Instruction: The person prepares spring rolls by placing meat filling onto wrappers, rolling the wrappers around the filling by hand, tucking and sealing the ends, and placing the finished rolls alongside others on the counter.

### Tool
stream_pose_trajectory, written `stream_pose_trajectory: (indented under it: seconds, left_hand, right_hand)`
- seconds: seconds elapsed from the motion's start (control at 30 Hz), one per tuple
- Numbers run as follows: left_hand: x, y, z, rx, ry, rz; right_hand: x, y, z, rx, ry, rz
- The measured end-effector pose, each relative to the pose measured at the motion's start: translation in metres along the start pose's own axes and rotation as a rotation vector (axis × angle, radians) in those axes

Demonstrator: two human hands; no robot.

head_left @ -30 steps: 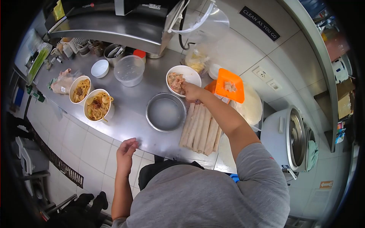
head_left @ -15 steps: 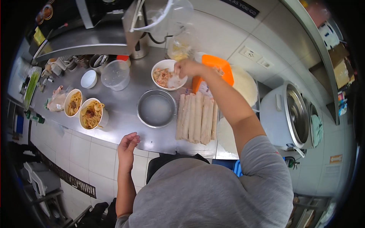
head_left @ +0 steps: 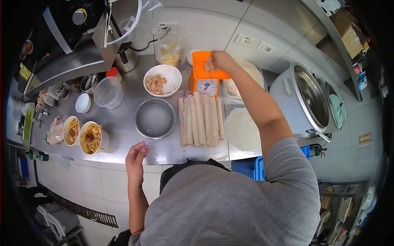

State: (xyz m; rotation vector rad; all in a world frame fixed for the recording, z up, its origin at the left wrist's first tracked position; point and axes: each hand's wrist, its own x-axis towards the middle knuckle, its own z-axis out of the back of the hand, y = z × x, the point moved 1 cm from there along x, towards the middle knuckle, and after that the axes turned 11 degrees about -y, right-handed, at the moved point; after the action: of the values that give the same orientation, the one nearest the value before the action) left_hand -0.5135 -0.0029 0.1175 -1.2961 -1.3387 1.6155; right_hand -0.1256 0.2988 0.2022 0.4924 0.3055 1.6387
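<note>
My right hand (head_left: 221, 60) is over the orange tray (head_left: 200, 74) of a kitchen scale (head_left: 206, 87), its fingers closed at some pinkish filling (head_left: 210, 64). Left of the scale a white bowl (head_left: 174, 73) holds more of that filling, heaped to one side. Long pale rolls (head_left: 201, 121) lie side by side below the scale, and round white wrappers (head_left: 243, 129) are at their right. My left hand (head_left: 137, 153) hovers at the counter's front edge with its fingers slightly curled and apart, holding nothing, below a metal bowl (head_left: 155, 119) with cloudy liquid.
Two paper tubs (head_left: 93, 139) of noodles, a clear plastic tub (head_left: 108, 93) and a small white bowl (head_left: 83, 103) stand at the left. A large cooker (head_left: 301, 98) is at the right. A microwave (head_left: 78, 28) sits on a raised steel shelf at the upper left.
My right hand has moved right, from the white bowl to the scale's orange tray. The view has shifted, showing the scale's dial more fully. My left hand stays near the front edge.
</note>
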Motion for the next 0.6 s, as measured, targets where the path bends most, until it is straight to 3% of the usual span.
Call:
stream_pose_trajectory:
  seconds: [0.07, 0.17, 0.27, 0.37, 0.47, 0.6]
  left_hand:
    - [-0.001, -0.005, 0.0, -0.003, -0.002, 0.008]
    - [-0.001, -0.003, 0.003, -0.002, -0.005, 0.012]
    - [-0.001, 0.0, 0.006, 0.002, -0.008, 0.015]
    - [-0.001, 0.0, 0.005, -0.002, -0.004, 0.021]
    - [0.001, 0.0, 0.004, -0.007, 0.008, 0.016]
    - [0.002, -0.001, 0.001, -0.014, 0.014, 0.011]
  right_hand:
    - [0.001, -0.004, -0.003, -0.293, -0.155, 0.177]
    - [0.002, -0.002, 0.002, -0.515, -0.15, 0.2]
    - [0.02, -0.007, 0.006, -0.434, 0.029, 0.117]
    - [0.019, 0.005, 0.024, -0.305, 0.01, -0.001]
    - [0.026, 0.003, 0.033, -0.266, -0.019, 0.091]
    - [0.023, 0.011, 0.046, -0.239, -0.013, -0.009]
